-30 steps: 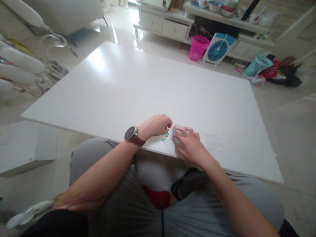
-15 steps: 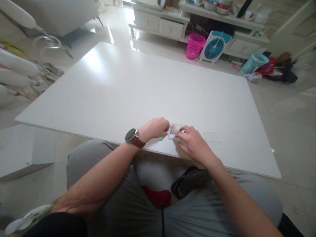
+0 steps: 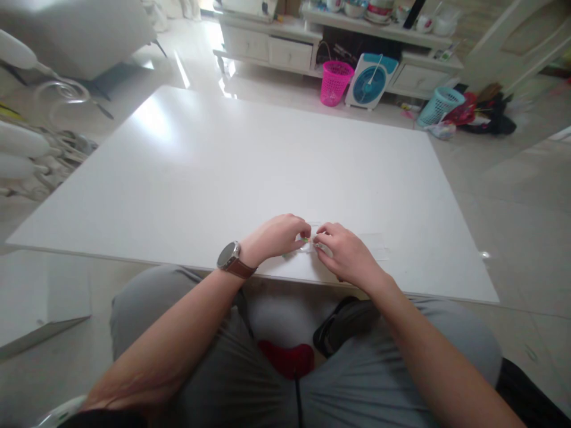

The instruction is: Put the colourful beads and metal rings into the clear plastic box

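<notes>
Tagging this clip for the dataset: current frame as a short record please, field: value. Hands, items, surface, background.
Left hand: fingertips at the clear container, small coloured bits beside them; grip too small to tell
Left wrist: watch, brown strap
Right hand: fingers curled, facing the left; grip unclear
Clear container: between the hands, partly hidden
Green piece: just below the left hand in view
Clear flat square: right of the right hand
Surface: white table
Background: pink basket, fan, teal basket

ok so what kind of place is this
Probably a room in someone's home, perhaps a living room: a white cabinet with drawers, a pink plastic basket and a blue-and-white fan stand beyond the table.
</notes>
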Available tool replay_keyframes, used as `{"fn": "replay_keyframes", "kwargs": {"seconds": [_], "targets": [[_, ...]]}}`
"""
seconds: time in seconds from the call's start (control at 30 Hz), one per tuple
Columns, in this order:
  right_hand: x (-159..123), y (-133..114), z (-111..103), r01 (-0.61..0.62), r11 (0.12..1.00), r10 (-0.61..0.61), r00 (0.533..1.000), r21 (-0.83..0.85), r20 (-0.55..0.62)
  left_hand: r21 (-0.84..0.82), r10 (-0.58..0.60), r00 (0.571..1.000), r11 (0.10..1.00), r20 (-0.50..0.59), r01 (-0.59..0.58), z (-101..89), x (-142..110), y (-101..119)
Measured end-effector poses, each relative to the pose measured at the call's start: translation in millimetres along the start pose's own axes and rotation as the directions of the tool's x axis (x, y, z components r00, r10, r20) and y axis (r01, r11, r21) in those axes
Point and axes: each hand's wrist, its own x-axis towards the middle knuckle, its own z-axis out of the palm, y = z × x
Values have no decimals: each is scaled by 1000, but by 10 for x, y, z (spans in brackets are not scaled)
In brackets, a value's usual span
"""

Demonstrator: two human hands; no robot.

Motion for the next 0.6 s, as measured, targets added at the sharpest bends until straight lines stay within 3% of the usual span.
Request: {"fn": "replay_keyframes", "kwargs": {"seconds": [0.37, 0.6], "targets": [[-38, -9, -90, 10, 999, -8, 999, 52, -45, 45, 36, 997, 998, 67, -39, 126, 18, -1], [-49, 15, -25, 11, 1000, -11, 1000, 26, -10, 1, 3, 1000, 1000, 2, -3, -26, -3, -61]]}}
